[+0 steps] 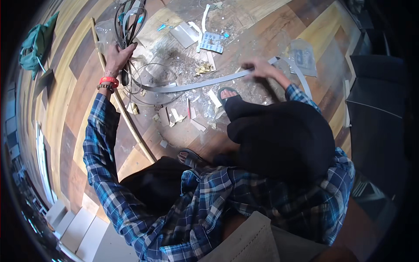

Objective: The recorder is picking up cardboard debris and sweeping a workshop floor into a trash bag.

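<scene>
Up at the far left, my left hand (117, 57) is closed around a bundle of thin coiled strips (129, 24), dark brown and pale ones together. A long, flat, pale grey strip (192, 86) runs from below that bundle across to my right hand (263, 70). The fingers of my right hand are bent round this strip and a little blurred. Beyond that hand the strip loops over and hangs down by my right sleeve. Thin loops from the bundle dangle beneath my left hand.
Scraps and dust litter the wood-patterned floor. A long wooden stick (126, 115) lies at left, near a green cloth bag (36, 46). A blue-and-white packet (212, 43) is ahead, a clear plastic bag (304, 59) to the right. A red pencil-like stick (189, 108) lies near my feet; dark panels (375, 87) flank the right.
</scene>
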Motion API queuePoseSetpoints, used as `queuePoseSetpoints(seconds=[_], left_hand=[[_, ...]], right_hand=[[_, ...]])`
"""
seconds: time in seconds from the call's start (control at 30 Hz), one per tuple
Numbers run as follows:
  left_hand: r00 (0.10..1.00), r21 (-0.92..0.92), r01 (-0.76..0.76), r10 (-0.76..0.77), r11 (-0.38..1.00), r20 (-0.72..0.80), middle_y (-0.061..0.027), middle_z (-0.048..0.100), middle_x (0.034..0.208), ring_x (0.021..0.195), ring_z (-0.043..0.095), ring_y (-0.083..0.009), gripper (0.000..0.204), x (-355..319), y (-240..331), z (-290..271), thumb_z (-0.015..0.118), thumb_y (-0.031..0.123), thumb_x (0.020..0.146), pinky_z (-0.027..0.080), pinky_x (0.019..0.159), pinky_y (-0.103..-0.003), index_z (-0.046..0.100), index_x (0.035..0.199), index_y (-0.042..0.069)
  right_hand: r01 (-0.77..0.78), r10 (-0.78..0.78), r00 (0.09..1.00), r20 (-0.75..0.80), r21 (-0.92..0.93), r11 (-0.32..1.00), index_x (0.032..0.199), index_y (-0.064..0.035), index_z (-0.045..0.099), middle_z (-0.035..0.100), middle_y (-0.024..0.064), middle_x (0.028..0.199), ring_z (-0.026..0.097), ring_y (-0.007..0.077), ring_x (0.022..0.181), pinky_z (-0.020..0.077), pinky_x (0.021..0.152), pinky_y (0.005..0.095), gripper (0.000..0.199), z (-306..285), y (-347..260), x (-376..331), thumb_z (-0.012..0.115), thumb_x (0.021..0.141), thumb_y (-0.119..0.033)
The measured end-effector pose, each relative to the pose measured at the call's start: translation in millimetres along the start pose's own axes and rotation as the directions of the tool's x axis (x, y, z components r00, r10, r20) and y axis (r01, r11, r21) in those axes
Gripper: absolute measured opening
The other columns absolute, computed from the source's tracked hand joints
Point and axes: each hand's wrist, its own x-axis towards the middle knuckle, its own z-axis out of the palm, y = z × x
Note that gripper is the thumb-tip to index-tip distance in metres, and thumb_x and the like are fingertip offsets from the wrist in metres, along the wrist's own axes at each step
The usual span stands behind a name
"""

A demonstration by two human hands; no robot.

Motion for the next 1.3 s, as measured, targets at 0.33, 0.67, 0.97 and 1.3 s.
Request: queuePoseSetpoints(seconds=[0.33, 0.67, 0.97, 1.3], left_hand=[[0.98, -0.191, 0.161, -0.134, 0.968, 0.144, -0.0003, 0.059, 0.059, 0.049, 0.052, -0.007, 0.033, -5, -18, 13, 0.081, 0.03, 0.076, 0.039, 0.046, -0.023, 0.066, 0.076, 0.001], [0.979, -0.25, 0.06, -0.008, 0.966, 0.203, -0.0018, 0.064, 0.081, 0.07, 0.057, -0.0089, 0.055, -25, -2, 20, 0.085, 0.035, 0.07, 0.049, 0.065, -0.024, 0.062, 0.106, 0.0], [0.994, -0.196, -0.089, 0.073, 0.977, -0.084, -0.007, 0.067, 0.086, 0.076, 0.059, -0.0088, 0.057, -30, 38, 16, 0.089, 0.04, 0.061, 0.051, 0.07, -0.028, 0.067, 0.092, -0.002], [0.994, -0.665, -0.045, -0.036, 0.746, -0.108, -0.0056, 0.066, 0.102, 0.089, 0.064, -0.0149, 0.034, -40, 48, -18, 0.075, 0.005, 0.079, 0.054, 0.076, -0.026, 0.063, 0.111, 0.0]], right_hand=[[0.146, -0.322, 0.935, -0.15, -0.664, 0.733, 0.098, -0.0042, 0.053, 0.05, 0.016, 0.098, 0.049, 0.0325, 0.098, 0.0383, 0.083, 0.0443, 0.03, 46, 15, -21, 0.061, 0.07, -0.001], [0.379, -0.757, 0.627, -0.183, -0.777, 0.502, 0.104, 0.0005, 0.057, 0.055, 0.0161, 0.098, 0.053, 0.0319, 0.092, 0.044, 0.084, 0.0378, 0.021, -91, -216, 112, 0.06, 0.085, -0.008], [0.759, -0.351, 0.442, -0.825, 0.135, 0.637, 0.106, -0.0002, 0.058, 0.059, 0.0141, 0.097, 0.057, 0.0258, 0.092, 0.0442, 0.082, 0.0326, 0.02, -38, -357, 196, 0.042, 0.098, -0.01], [0.337, -0.354, 0.831, -0.429, 0.895, -0.293, 0.101, -0.0024, 0.062, 0.066, 0.0061, 0.084, 0.064, 0.0149, 0.073, 0.053, 0.065, 0.0251, 0.02, -28, -402, 258, 0.044, 0.098, -0.01]])
